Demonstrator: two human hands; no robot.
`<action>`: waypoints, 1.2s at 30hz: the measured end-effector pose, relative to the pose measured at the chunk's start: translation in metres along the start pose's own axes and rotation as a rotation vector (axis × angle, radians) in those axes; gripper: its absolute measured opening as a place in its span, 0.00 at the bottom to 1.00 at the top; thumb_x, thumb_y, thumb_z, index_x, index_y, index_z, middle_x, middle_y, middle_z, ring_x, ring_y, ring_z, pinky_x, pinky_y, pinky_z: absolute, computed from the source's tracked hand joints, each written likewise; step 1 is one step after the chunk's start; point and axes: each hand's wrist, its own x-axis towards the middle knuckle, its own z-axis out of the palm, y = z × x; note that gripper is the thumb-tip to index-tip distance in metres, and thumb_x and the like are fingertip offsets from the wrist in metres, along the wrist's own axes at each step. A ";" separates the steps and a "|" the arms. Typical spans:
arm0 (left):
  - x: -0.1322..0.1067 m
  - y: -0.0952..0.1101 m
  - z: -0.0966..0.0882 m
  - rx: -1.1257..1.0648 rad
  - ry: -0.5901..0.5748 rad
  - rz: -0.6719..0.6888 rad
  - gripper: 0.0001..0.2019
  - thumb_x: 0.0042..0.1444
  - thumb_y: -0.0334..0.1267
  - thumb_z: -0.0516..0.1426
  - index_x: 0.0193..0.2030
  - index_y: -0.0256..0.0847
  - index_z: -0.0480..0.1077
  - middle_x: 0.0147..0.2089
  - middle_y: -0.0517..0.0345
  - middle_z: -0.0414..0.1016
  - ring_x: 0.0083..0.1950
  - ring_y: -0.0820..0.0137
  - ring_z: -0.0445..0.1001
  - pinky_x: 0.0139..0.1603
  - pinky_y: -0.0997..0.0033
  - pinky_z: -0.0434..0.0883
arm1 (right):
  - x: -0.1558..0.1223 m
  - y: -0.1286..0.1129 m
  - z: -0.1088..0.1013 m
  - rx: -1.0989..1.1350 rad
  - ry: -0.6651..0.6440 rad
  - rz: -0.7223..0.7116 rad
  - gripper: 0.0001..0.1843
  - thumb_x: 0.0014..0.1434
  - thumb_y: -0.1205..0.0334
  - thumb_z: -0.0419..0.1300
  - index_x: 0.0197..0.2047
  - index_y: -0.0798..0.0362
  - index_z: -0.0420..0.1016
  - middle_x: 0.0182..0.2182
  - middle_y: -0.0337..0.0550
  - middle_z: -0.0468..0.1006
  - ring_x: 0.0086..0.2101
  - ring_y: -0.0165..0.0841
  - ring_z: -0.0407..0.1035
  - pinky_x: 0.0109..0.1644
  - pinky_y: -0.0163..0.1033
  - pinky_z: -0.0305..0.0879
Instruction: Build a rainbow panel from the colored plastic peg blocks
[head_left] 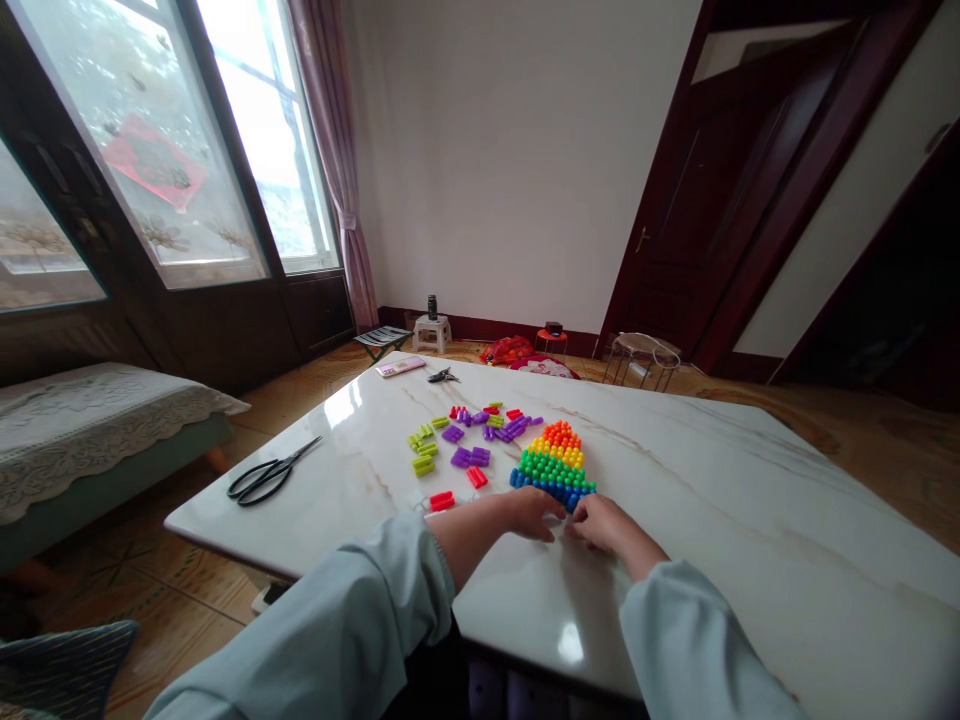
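A rainbow block (556,461) of joined plastic pieces lies on the white marble table (720,500), with orange, yellow, green and blue rows. My left hand (529,513) rests at its near edge, fingers curled and pinched against the blue row. My right hand (604,524) sits just right of it, fingers also closed at the blue row. What either hand pinches is too small to make out. Loose purple pieces (469,457), lime pieces (422,452) and red pieces (442,500) lie scattered left of the block.
Black scissors (268,476) lie near the table's left edge. A pink phone (400,367) and keys (442,376) sit at the far edge. A bed (82,430) stands to the left; small stools (433,331) and a dark door (712,200) are beyond.
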 end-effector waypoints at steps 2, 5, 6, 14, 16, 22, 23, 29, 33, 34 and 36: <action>0.001 -0.003 -0.005 0.004 0.007 -0.015 0.18 0.47 0.32 0.63 0.48 0.48 0.77 0.46 0.59 0.79 0.43 0.68 0.77 0.46 0.74 0.71 | 0.001 0.000 0.001 -0.003 -0.057 0.023 0.08 0.46 0.60 0.67 0.25 0.54 0.73 0.15 0.37 0.71 0.18 0.29 0.67 0.25 0.32 0.59; -0.004 -0.010 -0.020 0.077 0.106 -0.126 0.12 0.51 0.32 0.59 0.42 0.48 0.79 0.39 0.61 0.80 0.41 0.70 0.77 0.44 0.76 0.71 | -0.002 -0.003 0.000 -0.005 -0.109 0.001 0.08 0.48 0.61 0.66 0.25 0.54 0.72 0.15 0.38 0.72 0.18 0.29 0.67 0.24 0.32 0.59; -0.008 -0.015 -0.027 0.122 0.164 -0.201 0.12 0.53 0.32 0.58 0.41 0.48 0.79 0.40 0.61 0.80 0.42 0.69 0.76 0.44 0.75 0.71 | -0.003 -0.006 -0.001 -0.004 -0.110 -0.024 0.08 0.48 0.61 0.66 0.25 0.54 0.73 0.15 0.38 0.73 0.19 0.29 0.68 0.24 0.31 0.59; -0.044 -0.071 -0.048 0.319 0.336 -0.566 0.35 0.48 0.23 0.56 0.65 0.46 0.60 0.64 0.45 0.61 0.62 0.51 0.62 0.56 0.54 0.68 | -0.023 -0.043 -0.009 -0.080 -0.067 -0.180 0.05 0.49 0.60 0.64 0.29 0.53 0.76 0.22 0.38 0.77 0.23 0.28 0.72 0.27 0.29 0.59; -0.049 -0.083 -0.045 0.333 0.260 -0.553 0.39 0.49 0.23 0.55 0.68 0.53 0.54 0.70 0.49 0.51 0.66 0.50 0.56 0.57 0.51 0.66 | -0.026 -0.049 -0.009 -0.087 -0.066 -0.196 0.05 0.49 0.60 0.64 0.30 0.53 0.77 0.25 0.39 0.78 0.25 0.28 0.72 0.28 0.30 0.59; -0.051 -0.094 -0.041 0.358 0.205 -0.497 0.33 0.52 0.25 0.54 0.64 0.57 0.60 0.62 0.52 0.63 0.61 0.53 0.62 0.52 0.58 0.69 | -0.025 -0.055 -0.002 -0.099 -0.046 -0.278 0.08 0.48 0.60 0.64 0.33 0.52 0.79 0.30 0.41 0.80 0.29 0.31 0.73 0.31 0.31 0.60; -0.051 -0.092 -0.041 0.354 0.223 -0.513 0.30 0.53 0.27 0.53 0.62 0.56 0.62 0.60 0.51 0.65 0.58 0.53 0.64 0.50 0.59 0.69 | -0.024 -0.057 0.000 -0.091 -0.031 -0.318 0.07 0.48 0.60 0.64 0.33 0.52 0.79 0.30 0.41 0.80 0.31 0.32 0.74 0.32 0.32 0.61; -0.049 -0.086 -0.040 0.353 0.280 -0.590 0.22 0.55 0.31 0.55 0.56 0.53 0.66 0.55 0.50 0.66 0.56 0.54 0.65 0.48 0.62 0.68 | -0.013 -0.080 0.019 -0.049 0.042 -0.478 0.14 0.49 0.66 0.61 0.41 0.53 0.80 0.43 0.45 0.79 0.41 0.34 0.73 0.43 0.32 0.64; -0.047 -0.088 -0.038 0.381 0.282 -0.609 0.21 0.55 0.31 0.55 0.56 0.50 0.65 0.56 0.47 0.64 0.56 0.53 0.65 0.48 0.59 0.68 | -0.005 -0.088 0.027 -0.102 0.070 -0.475 0.23 0.50 0.69 0.59 0.52 0.55 0.76 0.49 0.50 0.76 0.49 0.36 0.70 0.52 0.33 0.61; -0.046 -0.090 -0.038 0.386 0.283 -0.614 0.21 0.55 0.32 0.55 0.56 0.49 0.65 0.56 0.47 0.64 0.56 0.53 0.66 0.48 0.58 0.68 | -0.004 -0.089 0.027 -0.127 0.065 -0.448 0.25 0.51 0.69 0.58 0.54 0.55 0.74 0.49 0.50 0.76 0.49 0.37 0.70 0.52 0.34 0.61; -0.044 -0.092 -0.037 0.391 0.287 -0.623 0.20 0.55 0.33 0.56 0.56 0.48 0.65 0.56 0.46 0.64 0.56 0.53 0.65 0.48 0.57 0.68 | -0.004 -0.090 0.027 -0.174 0.054 -0.384 0.26 0.52 0.69 0.58 0.56 0.54 0.72 0.46 0.50 0.78 0.48 0.38 0.71 0.50 0.36 0.62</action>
